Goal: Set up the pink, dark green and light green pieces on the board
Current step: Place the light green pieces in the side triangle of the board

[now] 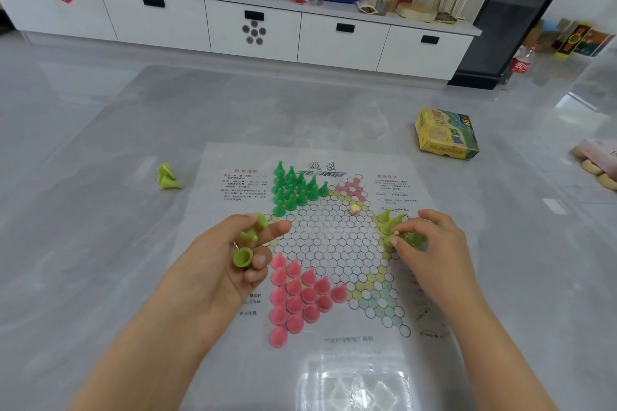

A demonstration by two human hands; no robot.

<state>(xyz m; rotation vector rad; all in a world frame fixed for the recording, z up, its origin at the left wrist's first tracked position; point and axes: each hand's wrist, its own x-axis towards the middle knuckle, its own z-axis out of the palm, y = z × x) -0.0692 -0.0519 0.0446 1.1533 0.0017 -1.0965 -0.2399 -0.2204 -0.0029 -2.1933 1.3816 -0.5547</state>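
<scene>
Left hand point(233, 264) palm up over the left edge of the board point(334, 243), fingers curled round a small clutch of light green pieces point(243, 257), one lying with its hollow base toward the camera, others wedged between thumb and forefinger. Right hand point(430, 243) down on the board's right side, thumb and fingertips pinching one light green piece point(393, 236) at its knob, just beside a few more light green pieces point(387, 218) standing upright in the right-hand star point. Hands well apart, the honeycomb of empty cells between them. Beyond the left hand, dark green pieces point(293, 188) standing packed in the far-left point. Just under and to the right of the left hand, pink pieces point(297, 297) filling the near-left point, touching or nearly so. Between the hands and a little farther off, a small pale die point(354, 209) resting on the cells. Well out past the left hand, off the board, two stray light green cones point(168, 177) lying tipped over on the grey floor point(100, 143). Beyond the right hand, a yellow and green box point(445, 135) lying tilted on the floor. Farther back, a long white cabinet point(233, 23) with bottles, a can and bags along its top.
</scene>
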